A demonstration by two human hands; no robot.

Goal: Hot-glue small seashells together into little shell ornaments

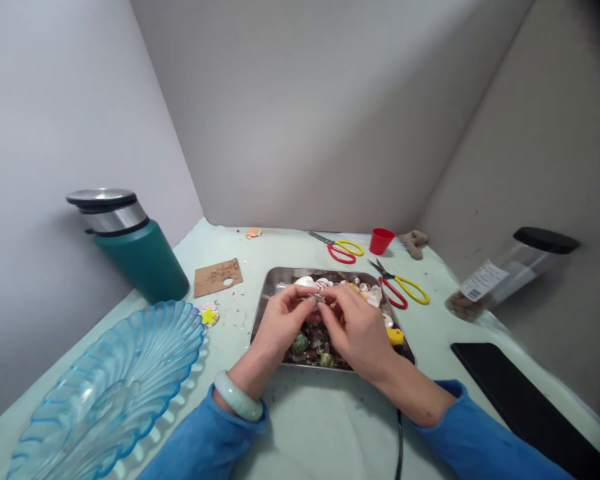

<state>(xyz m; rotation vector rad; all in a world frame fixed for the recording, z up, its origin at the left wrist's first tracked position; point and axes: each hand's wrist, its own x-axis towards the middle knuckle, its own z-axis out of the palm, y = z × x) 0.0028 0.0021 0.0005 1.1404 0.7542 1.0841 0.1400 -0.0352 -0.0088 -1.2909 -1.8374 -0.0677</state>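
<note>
Over a metal tray [273,277], my left hand [283,320] and my right hand [357,327] meet fingertip to fingertip. Both pinch a small greyish piece [319,297], too small and too covered to name. White and striped shells [307,282] lie in the far part of the tray, beyond my fingers. Closer to me are dark bits with a green stone [301,343] and a yellowish-green stone [327,360]. A yellow object [395,336] sits at the tray's right side, beside my right hand. My wrists hide part of the tray.
Left stand a teal bottle [140,260], a blue scalloped dish [115,380] and a brown card [213,279]. Two scissors [344,250] [405,288] and a red cup [381,241] are beyond the tray. Right are a clear jar [510,270] and a black flat object [510,393].
</note>
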